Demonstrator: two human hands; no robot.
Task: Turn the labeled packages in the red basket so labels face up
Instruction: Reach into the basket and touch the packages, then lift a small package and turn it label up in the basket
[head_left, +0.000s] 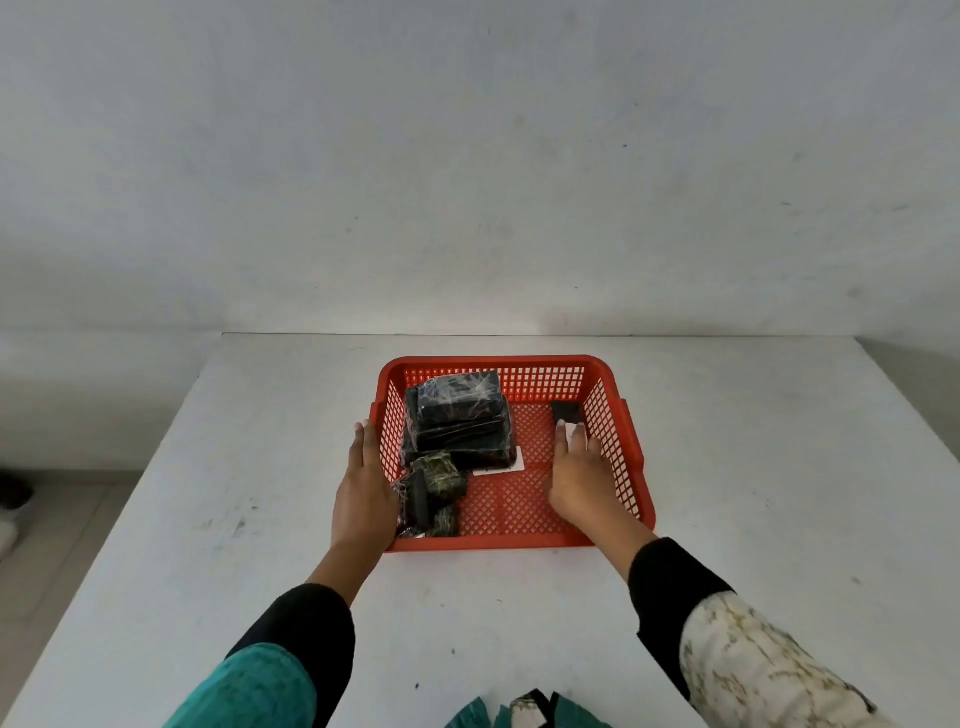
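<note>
A red mesh basket (618, 415) sits mid-table. Its left half holds a stack of black plastic-wrapped packages (457, 415), with a white label (498, 467) peeking out under the lowest one. Smaller dark packages (434, 488) lie at the near left corner. A small black package (566, 413) with a white label lies at the right side. My left hand (363, 488) rests flat against the basket's left outer wall, fingers extended. Inside the basket, my right hand (576, 478) reaches with its fingers lying over that small package's label; whether it grips is unclear.
The basket stands on a white table (234, 493) that ends at a white wall behind. Floor shows past the table's left edge. Green and black cloth (524, 712) lies at the near edge.
</note>
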